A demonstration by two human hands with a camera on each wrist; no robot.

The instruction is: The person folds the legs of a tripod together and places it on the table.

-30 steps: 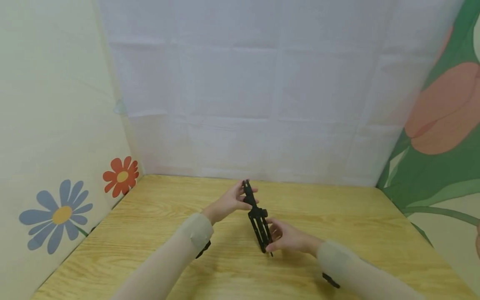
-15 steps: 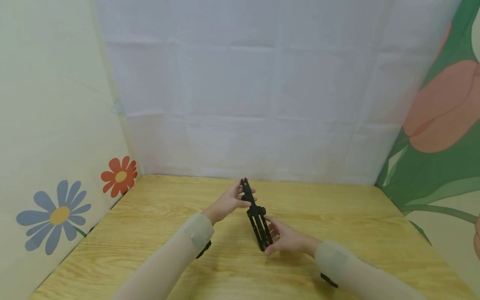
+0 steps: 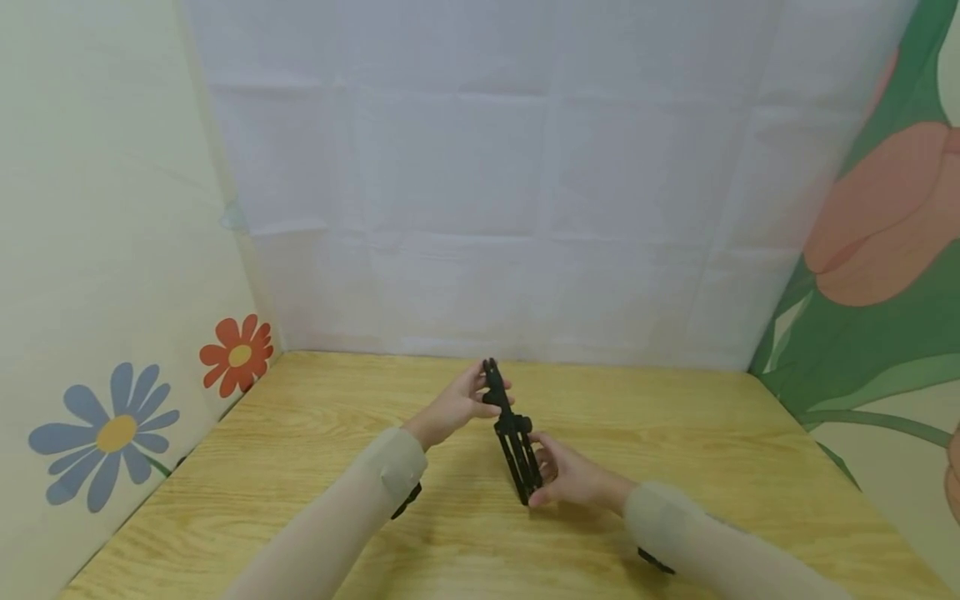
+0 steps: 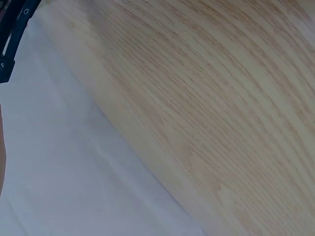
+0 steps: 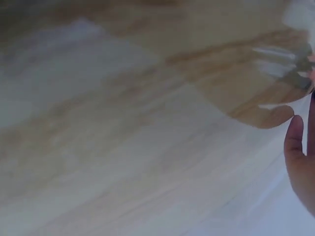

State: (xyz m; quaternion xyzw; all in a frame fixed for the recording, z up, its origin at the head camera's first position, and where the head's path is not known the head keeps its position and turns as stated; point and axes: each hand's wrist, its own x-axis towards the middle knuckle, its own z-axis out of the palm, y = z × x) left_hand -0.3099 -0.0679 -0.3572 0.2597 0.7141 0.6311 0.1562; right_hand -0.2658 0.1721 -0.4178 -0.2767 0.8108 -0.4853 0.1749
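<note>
A small black tripod [image 3: 516, 454] slants in the middle of the head view, its legs side by side and pointing down toward the front of the table. My left hand [image 3: 450, 410] grips its upper part, thumb on the near side and fingers behind. Lower down, my right hand [image 3: 573, 477] holds the legs from the right, the thumb near their ends. Whether the leg ends touch the table cannot be told. In the left wrist view only a dark piece of the tripod [image 4: 14, 37] shows at the upper left corner. The right wrist view catches my right thumb [image 5: 295, 142] at its edge.
The wood-grain table [image 3: 322, 400] runs back to a creased white sheet [image 3: 465, 183]. A cream panel with printed flowers [image 3: 116, 433] borders the left side. On the right hangs a panel with large green leaves and a pink flower [image 3: 885, 217].
One leg tip stuck out past the others near my right thumb a second ago; now the legs lie closer together. My right hand has shifted slightly left, while my left hand keeps its hold.
</note>
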